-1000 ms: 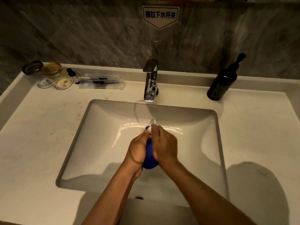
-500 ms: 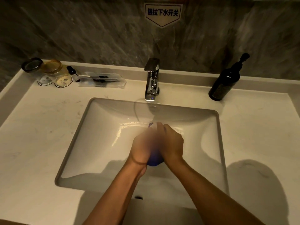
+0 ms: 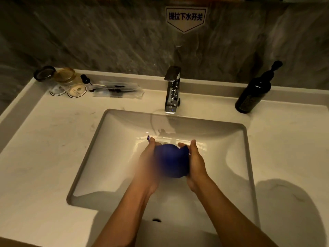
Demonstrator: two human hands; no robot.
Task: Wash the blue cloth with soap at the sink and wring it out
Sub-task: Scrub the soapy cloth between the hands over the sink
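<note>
The blue cloth (image 3: 171, 161) is bunched into a ball over the middle of the white sink basin (image 3: 110, 157). My left hand (image 3: 148, 157) cups its left side and my right hand (image 3: 195, 159) cups its right side, so both hold it between them. A small blue corner sticks up past my left fingertips. The chrome faucet (image 3: 172, 90) stands behind the basin; I cannot tell whether water runs. A dark pump soap bottle (image 3: 252, 91) stands on the counter at the back right.
Small jars and round lids (image 3: 65, 82) and a clear plastic packet (image 3: 117, 90) sit at the back left of the pale counter (image 3: 44, 139). A dark stone wall with a sign (image 3: 186, 17) rises behind. The overflow hole (image 3: 156, 220) is in the basin's near wall.
My hands were pressed tight together around the cloth; they have now spread apart, and the cloth shows as a larger ball between them. The left hand is blurred with motion.
</note>
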